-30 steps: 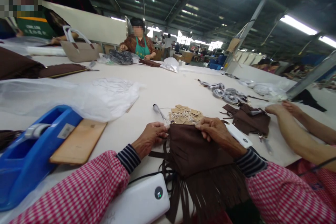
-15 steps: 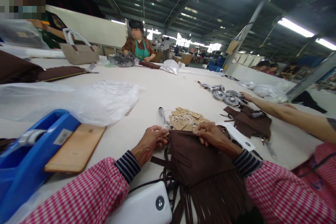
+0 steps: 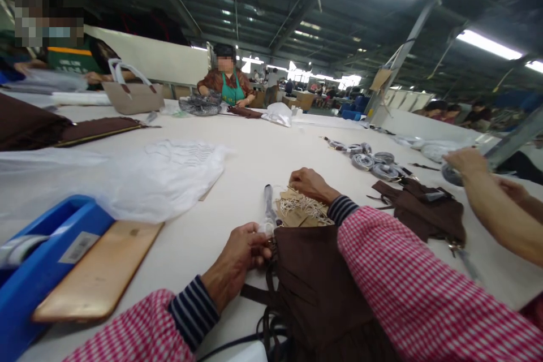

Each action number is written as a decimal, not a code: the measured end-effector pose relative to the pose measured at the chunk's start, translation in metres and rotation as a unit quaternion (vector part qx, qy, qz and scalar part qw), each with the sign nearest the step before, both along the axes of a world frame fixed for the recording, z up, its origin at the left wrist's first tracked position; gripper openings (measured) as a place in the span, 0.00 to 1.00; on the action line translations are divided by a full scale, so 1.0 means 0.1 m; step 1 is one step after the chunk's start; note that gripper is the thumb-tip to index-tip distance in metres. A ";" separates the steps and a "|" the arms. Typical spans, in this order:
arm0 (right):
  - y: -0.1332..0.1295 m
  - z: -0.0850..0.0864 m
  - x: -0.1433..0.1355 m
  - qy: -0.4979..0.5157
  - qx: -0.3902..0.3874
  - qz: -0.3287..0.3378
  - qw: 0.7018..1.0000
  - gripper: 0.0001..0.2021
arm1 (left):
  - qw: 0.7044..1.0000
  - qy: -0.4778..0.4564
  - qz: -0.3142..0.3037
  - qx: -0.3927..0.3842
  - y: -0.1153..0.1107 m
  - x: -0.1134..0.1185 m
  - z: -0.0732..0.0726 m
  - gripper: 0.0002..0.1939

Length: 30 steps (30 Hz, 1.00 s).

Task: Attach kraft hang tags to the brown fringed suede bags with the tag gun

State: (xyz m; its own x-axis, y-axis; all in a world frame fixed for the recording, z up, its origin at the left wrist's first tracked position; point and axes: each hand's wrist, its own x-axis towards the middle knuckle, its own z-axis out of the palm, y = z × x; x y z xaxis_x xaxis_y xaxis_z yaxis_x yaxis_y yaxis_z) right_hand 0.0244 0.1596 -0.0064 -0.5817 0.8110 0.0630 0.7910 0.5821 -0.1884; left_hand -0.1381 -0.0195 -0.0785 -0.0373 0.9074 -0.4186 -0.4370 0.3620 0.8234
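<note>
A dark brown fringed bag (image 3: 318,277) lies on the white table in front of me. My left hand (image 3: 246,254) is closed at its upper left corner, pinching the metal ring and a bit of clear plastic there. Just beyond the bag's top edge is a pile of tan paper tags (image 3: 297,209) with white strings. My right hand (image 3: 311,184) rests at the far side of this pile with its fingers curled down; whatever its fingertips hold is hidden. A plastic-wrapped strap end (image 3: 268,201) stands out beside the tags.
On the left are a blue tape dispenser (image 3: 51,260), a gold phone (image 3: 102,271) and white plastic bags (image 3: 169,175). Wrapped straps (image 3: 373,161) and another brown bag (image 3: 432,212) lie right, near a co-worker's arms (image 3: 492,203). A beige handbag (image 3: 136,96) stands farther back.
My right hand has left the bag's top edge and reached forward to the far side of the tags. My left hand stays at the corner. The co-worker's hand has moved right, away from the straps.
</note>
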 end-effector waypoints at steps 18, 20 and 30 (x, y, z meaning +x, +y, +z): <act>0.47 -0.56 -0.50 0.100 0.002 0.017 0.995 0.04 | 0.991 -0.087 0.102 0.020 0.02 0.02 -0.05 0.08; 0.49 -0.43 -0.37 0.155 -0.008 -0.005 0.988 0.06 | 0.990 -0.081 0.106 0.034 0.02 0.02 -0.07 0.08; 0.02 0.39 0.40 0.627 -0.242 -0.056 0.738 0.09 | 0.985 -0.070 0.123 0.099 0.01 0.02 -0.12 0.10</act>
State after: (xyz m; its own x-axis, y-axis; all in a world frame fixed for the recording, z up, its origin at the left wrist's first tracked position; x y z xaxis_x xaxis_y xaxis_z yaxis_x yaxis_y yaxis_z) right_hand 0.0639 0.1617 0.0326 -0.2397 0.9536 0.1822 -0.1436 0.1508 -0.9781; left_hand -0.1363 -0.0183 -0.0905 -0.2202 0.9428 -0.2503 -0.6055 0.0691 0.7928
